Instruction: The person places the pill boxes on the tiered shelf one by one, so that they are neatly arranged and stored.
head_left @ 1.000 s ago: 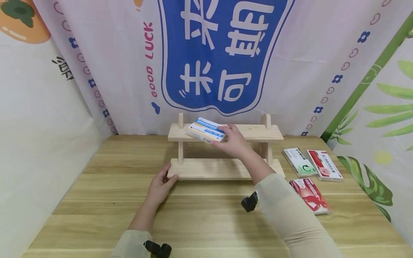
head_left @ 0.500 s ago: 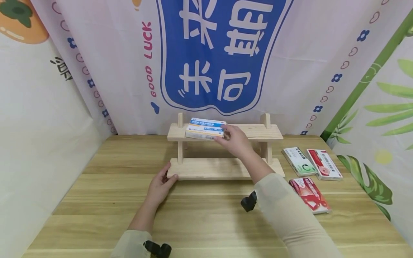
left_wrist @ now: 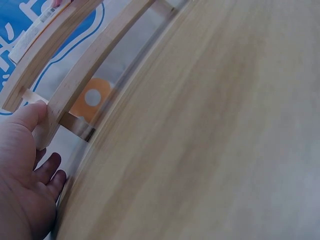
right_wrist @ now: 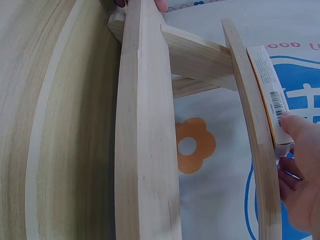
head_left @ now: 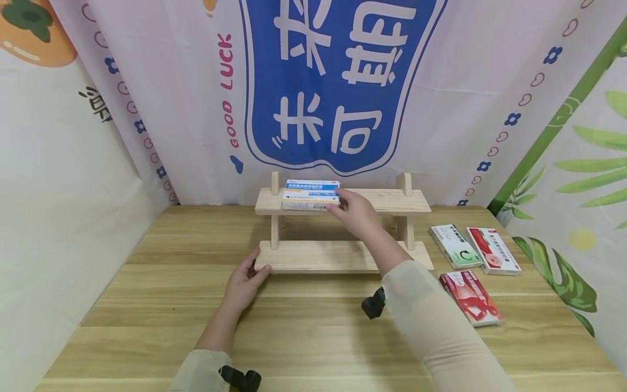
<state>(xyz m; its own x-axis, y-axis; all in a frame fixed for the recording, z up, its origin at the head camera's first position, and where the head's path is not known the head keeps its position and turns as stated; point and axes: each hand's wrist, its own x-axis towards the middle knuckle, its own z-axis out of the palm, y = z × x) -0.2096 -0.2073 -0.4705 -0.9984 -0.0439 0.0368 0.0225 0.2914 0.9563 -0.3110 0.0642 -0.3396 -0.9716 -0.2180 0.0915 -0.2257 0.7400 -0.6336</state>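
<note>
A blue-and-white medicine box (head_left: 309, 195) lies flat on the left part of the upper tier of a two-tier wooden rack (head_left: 320, 256). My right hand (head_left: 360, 213) holds this box by its right end. In the right wrist view, the thumb of my right hand (right_wrist: 305, 170) is against the box's barcode side (right_wrist: 270, 95), and the other fingers are partly hidden. My left hand (head_left: 243, 282) grips the left end of the lower tier. Seen from the left wrist, the thumb of my left hand (left_wrist: 22, 175) lies on the board's end, with fingers beneath it.
On the table (head_left: 196, 305), right of the rack, lie a white-and-green box (head_left: 454, 246), a red-and-white box (head_left: 493, 250) and a red box (head_left: 471, 298). A printed cloth (head_left: 196, 109) hangs close behind the rack.
The medicine box has turned from a slant to lie straight along the upper tier, lowered onto it by my right hand. My left hand has stayed at the lower tier's left end.
</note>
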